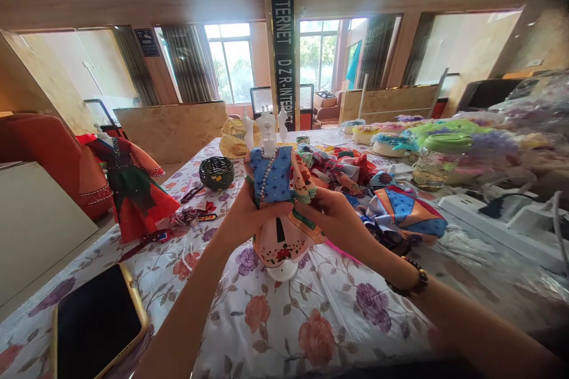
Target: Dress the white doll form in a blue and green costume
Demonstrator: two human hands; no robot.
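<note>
In front of me a small white dress form (281, 272) stands upright on its round base. It wears a doll's dress (272, 174) with a blue bodice, a string of pearl beads down the front, patterned sleeves and a pale pink skirt. At the waist my left hand (251, 213) is wrapped round the dress from the left, its thumb lying across the front. From the right my right hand (331, 210) pinches the dress near the green-trimmed sleeve and side of the skirt. Some of the fingers are hidden behind the fabric.
A red and black doll's dress (136, 186) stands at the left. Near it are a dark woven basket (216, 172) and a phone (100, 320). Fabric pieces (400, 213), a power strip (498, 231) and plastic-covered goods (480, 142) crowd the right. More white forms (267, 127) stand behind.
</note>
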